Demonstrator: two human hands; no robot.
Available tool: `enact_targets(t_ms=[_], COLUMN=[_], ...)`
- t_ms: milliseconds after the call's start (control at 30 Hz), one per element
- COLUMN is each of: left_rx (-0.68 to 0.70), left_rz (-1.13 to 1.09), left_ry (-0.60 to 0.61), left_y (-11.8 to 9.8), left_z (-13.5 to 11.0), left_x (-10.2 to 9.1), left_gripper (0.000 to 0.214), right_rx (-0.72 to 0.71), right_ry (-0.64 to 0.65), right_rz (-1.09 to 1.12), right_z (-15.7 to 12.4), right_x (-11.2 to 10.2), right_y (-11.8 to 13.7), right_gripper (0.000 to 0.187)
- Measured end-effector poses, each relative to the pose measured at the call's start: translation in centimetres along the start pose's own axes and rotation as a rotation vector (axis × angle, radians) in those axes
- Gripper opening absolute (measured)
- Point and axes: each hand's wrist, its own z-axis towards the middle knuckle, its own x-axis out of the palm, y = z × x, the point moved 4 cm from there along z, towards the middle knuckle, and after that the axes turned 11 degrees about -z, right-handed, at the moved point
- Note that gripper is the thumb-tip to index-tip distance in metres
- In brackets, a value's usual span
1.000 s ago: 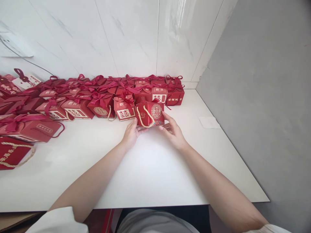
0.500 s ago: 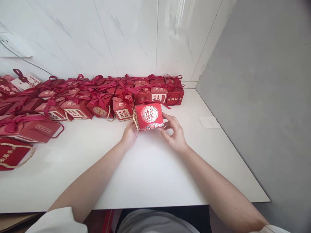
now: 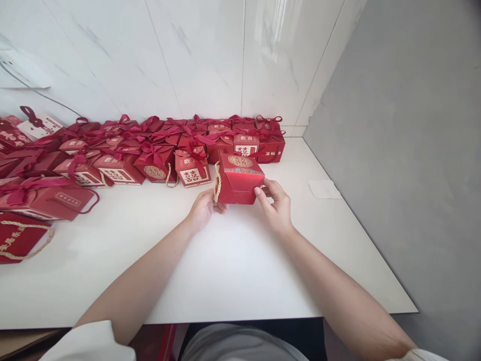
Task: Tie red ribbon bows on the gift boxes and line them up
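A red gift box (image 3: 242, 188) with a round gold emblem is held tilted above the table, its plain base side turned towards me. My right hand (image 3: 277, 203) grips its right side, thumb on the near face and fingers behind. At the lower left corner, my left hand (image 3: 205, 208) supports the box, its fingertips partly hidden under it. A twisted cream rope handle (image 3: 217, 181) hangs along the box's left side, beside my left fingers. Just behind stands a similar ribbon-tied box (image 3: 192, 170).
Rows of red gift boxes (image 3: 156, 165) with ribbon bows line the white table (image 3: 233, 271) from the left to the back wall. At the left edge lies a box with a rope handle (image 3: 22, 238). A white paper piece (image 3: 323, 189) lies near the grey wall (image 3: 398, 150).
The held box has tipped over and shifted slightly right, so its emblem face now points up and its plain base side faces me. The surrounding boxes have stayed put.
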Motion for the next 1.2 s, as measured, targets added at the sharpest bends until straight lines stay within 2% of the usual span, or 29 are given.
enact_targets(t_ms=[167, 567, 733, 833, 1000, 1200], left_rx=[-0.057, -0.069, -0.029, 0.013, 0.051, 0.170], left_rz=[0.068, 0.067, 0.131, 0.125, 0.108, 0.077], left_ry=[0.046, 0.053, 0.000, -0.043, -0.021, 0.008], left_y=[-0.1, 0.1, 0.0, 0.1, 0.7, 0.7], left_z=[-0.3, -0.1, -0.3, -0.3, 0.1, 0.2], left_x=[0.2, 0.0, 0.4, 0.2, -0.5, -0.6], left_gripper=[0.034, 0.033, 0.037, 0.053, 0.078, 0.076], right_rx=[-0.038, -0.037, -0.073, -0.109, -0.132, -0.038], right_ry=[-0.090, -0.083, -0.042, -0.001, 0.074, 0.154], right_rz=[0.004, 0.012, 0.015, 0.023, 0.114, 0.171], right_z=[0.2, 0.2, 0.2, 0.2, -0.1, -0.1], right_x=[-0.2, 0.0, 0.2, 0.4, 0.6, 1.3], right_y=[-0.3, -0.5, -0.4, -0.4, -0.6, -1.0], right_gripper=[0.041, 0.040, 0.040, 0.042, 0.040, 0.043])
